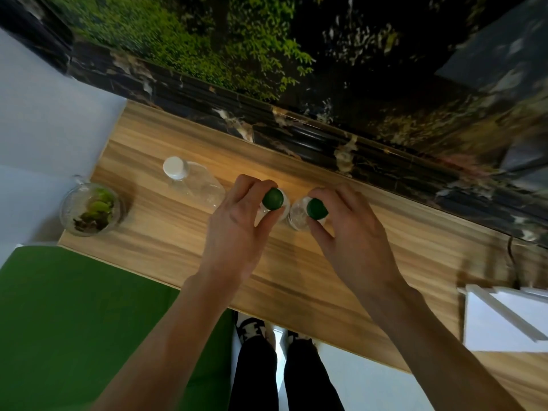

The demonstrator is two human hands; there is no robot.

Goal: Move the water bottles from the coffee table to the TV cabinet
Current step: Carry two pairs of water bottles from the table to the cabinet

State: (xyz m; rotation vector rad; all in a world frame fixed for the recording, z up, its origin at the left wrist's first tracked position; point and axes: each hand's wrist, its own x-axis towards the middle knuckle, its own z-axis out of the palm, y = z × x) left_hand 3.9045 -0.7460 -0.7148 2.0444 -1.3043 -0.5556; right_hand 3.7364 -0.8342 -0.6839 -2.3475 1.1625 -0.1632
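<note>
Wood-grain cabinet top [166, 241] is receiving two green-capped bottles, left hand [234, 223] and right hand [353, 232] each pinching a neck just below the cap, apparently for upright placement.

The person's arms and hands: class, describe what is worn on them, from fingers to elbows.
Both forearms are bare, with no sleeves in view. The left hand and right hand wear no gloves; no rings, watch or bracelets show on them or the wrists.

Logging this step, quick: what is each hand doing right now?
Left hand: fingers curled round the neck of a green-capped bottle.
Right hand: pinching the other green-capped bottle at its top.
</note>
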